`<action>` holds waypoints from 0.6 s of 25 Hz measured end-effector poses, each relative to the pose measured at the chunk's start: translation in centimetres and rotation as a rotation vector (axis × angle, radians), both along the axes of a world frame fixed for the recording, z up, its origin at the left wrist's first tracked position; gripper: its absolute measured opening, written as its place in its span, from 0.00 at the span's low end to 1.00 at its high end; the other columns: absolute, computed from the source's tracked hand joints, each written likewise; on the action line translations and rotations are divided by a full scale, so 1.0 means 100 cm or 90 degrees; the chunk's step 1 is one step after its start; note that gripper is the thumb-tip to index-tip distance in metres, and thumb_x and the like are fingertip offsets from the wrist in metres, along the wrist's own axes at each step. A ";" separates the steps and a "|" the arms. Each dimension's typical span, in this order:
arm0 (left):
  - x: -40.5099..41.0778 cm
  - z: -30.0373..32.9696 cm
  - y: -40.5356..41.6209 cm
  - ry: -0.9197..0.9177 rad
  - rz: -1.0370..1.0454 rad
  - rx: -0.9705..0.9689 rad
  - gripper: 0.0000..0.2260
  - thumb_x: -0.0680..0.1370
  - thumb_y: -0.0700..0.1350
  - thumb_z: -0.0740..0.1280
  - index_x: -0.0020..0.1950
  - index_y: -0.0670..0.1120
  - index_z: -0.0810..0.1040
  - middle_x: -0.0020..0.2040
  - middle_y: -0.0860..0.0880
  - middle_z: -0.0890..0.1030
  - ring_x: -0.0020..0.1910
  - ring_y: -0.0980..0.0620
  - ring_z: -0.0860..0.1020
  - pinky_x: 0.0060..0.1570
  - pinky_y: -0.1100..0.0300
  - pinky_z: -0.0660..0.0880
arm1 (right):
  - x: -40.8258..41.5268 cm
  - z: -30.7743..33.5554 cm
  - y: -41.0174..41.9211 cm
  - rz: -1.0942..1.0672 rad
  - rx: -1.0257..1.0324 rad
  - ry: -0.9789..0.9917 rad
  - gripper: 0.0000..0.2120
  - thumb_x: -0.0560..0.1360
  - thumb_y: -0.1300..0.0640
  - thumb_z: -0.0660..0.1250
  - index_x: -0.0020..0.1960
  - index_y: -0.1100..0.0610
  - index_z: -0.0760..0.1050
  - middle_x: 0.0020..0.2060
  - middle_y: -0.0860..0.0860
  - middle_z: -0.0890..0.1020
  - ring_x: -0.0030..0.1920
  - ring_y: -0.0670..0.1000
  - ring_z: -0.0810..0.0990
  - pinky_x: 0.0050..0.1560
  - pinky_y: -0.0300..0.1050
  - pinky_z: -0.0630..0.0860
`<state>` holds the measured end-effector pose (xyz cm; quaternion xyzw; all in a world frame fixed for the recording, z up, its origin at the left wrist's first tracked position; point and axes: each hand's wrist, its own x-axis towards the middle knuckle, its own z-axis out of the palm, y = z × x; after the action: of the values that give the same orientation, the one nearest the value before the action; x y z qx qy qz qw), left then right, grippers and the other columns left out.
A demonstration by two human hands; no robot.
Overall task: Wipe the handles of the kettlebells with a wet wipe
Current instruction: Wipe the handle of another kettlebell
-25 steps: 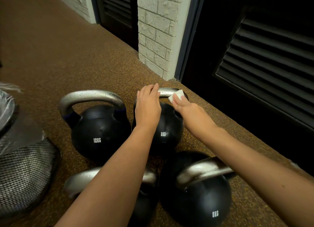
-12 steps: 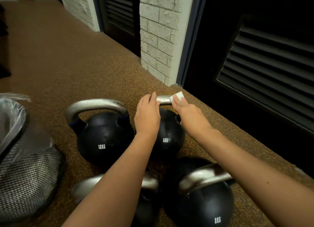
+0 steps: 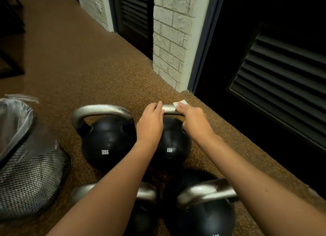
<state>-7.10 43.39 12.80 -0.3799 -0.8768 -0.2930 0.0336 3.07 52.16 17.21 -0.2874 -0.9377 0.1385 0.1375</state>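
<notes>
On the floor by the brick pillar, our left hand point(image 3: 150, 120) still steadies the far kettlebell's handle point(image 3: 169, 109); right hand point(image 3: 193, 119) presses the wipe point(image 3: 180, 103), barely shifted, wiping continues.

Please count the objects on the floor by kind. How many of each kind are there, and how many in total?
Kettlebells: 4 (12KG kettlebell, far 8KG kettlebell, near left kettlebell, near right kettlebell)
Wet wipes: 1 (wet wipe, on the far 8KG handle)
Mesh bins with a plastic liner: 1 (mesh bin)
Total: 6
</notes>
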 end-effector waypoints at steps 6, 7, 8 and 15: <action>-0.007 0.003 -0.008 -0.018 -0.048 0.008 0.20 0.80 0.49 0.60 0.72 0.47 0.66 0.69 0.50 0.69 0.66 0.51 0.69 0.62 0.55 0.69 | -0.009 0.009 0.022 -0.071 -0.094 -0.020 0.21 0.71 0.71 0.61 0.56 0.51 0.79 0.50 0.57 0.79 0.52 0.60 0.77 0.50 0.49 0.75; -0.008 0.003 -0.009 -0.025 -0.053 0.006 0.21 0.79 0.49 0.61 0.72 0.47 0.65 0.70 0.50 0.68 0.67 0.51 0.69 0.63 0.56 0.68 | -0.011 0.009 0.021 -0.036 -0.086 -0.025 0.19 0.70 0.70 0.61 0.53 0.50 0.79 0.49 0.57 0.79 0.51 0.60 0.77 0.51 0.49 0.76; -0.008 0.003 -0.009 -0.029 -0.058 0.004 0.22 0.79 0.50 0.61 0.72 0.47 0.65 0.71 0.50 0.68 0.67 0.51 0.68 0.64 0.56 0.68 | -0.010 0.007 0.019 -0.003 -0.067 -0.019 0.18 0.70 0.69 0.61 0.51 0.50 0.78 0.49 0.56 0.79 0.51 0.60 0.77 0.51 0.49 0.76; -0.015 0.008 -0.012 -0.047 -0.083 0.009 0.21 0.78 0.48 0.63 0.71 0.46 0.67 0.71 0.51 0.68 0.69 0.53 0.66 0.66 0.60 0.63 | -0.015 0.012 0.029 -0.032 -0.075 -0.059 0.20 0.72 0.69 0.62 0.58 0.52 0.78 0.52 0.57 0.79 0.54 0.60 0.77 0.53 0.48 0.73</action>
<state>-8.58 42.19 13.62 -0.4249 -0.8488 -0.3144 -0.0152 1.59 55.04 18.44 -0.3245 -0.9258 0.1766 0.0806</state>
